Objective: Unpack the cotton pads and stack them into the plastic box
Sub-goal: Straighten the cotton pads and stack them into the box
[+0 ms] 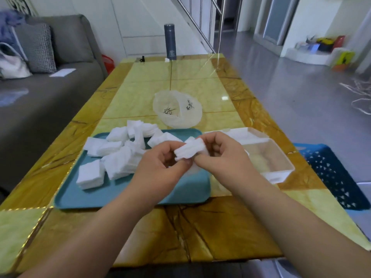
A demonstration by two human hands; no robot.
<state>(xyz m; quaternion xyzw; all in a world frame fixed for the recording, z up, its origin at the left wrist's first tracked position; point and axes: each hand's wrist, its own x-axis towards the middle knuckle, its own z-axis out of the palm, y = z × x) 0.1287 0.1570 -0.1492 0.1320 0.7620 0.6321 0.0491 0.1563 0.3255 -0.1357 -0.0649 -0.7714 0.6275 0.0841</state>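
Hands: left hand [160,165] and right hand [222,157] pinch small pad stack [189,150]; loose squeeze could fan pads before plastic box [281,155].

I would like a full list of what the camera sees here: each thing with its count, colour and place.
loose cotton pads: many, white, heaped on the left and far part of the tray
held cotton pads: one small stack, white, between both hands, above the tray
tray: one, teal, on the near half of the table
plastic box: one, clear and white, right of the tray
plastic bag: one, translucent with black print, behind the tray
flask: one, dark grey, upright at the table's far end
basket: one, blue, by the table's right edge
table: one, yellow and brown
sofa: one, grey, left of the table
left hand: pinches the held stack
right hand: pinches the same stack
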